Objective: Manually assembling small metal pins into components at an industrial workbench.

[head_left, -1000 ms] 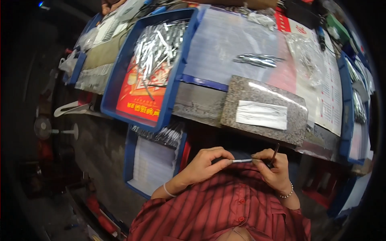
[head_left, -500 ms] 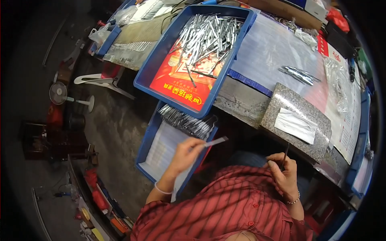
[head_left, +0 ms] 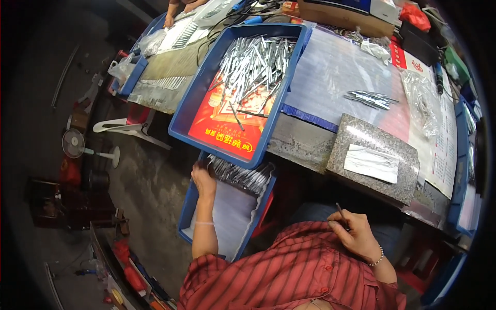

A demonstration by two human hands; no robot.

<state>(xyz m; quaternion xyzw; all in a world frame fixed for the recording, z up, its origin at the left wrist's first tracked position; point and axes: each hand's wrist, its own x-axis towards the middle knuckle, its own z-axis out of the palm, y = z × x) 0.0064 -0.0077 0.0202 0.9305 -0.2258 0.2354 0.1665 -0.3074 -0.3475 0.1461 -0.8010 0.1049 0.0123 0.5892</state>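
Observation:
My left hand (head_left: 204,181) reaches into the lower blue tray (head_left: 187,219), at the left end of a row of thin metal pieces (head_left: 240,174) in clear sleeves. Its fingers are bent together against that end; what they hold is hidden. White sheet material lines the bare part of this tray. In front of my red striped shirt, my right hand (head_left: 356,235) is closed round a thin dark stick (head_left: 340,209), its tip pointing up. A folded white cloth (head_left: 371,163) lies on the speckled stone slab (head_left: 338,155) beyond that hand.
A large blue tray (head_left: 178,121) of loose metal strips (head_left: 256,64) overhangs the lower tray. Several metal pieces (head_left: 371,99) lie on the plastic-covered bench (head_left: 330,67). Another person's hand (head_left: 169,20) is at the far left. A white fan (head_left: 73,143) stands on the floor.
My left hand has moved left and away from me to the row's end; the pale strip it held is no longer visible. My right hand keeps the stick. The whole view has shifted slightly.

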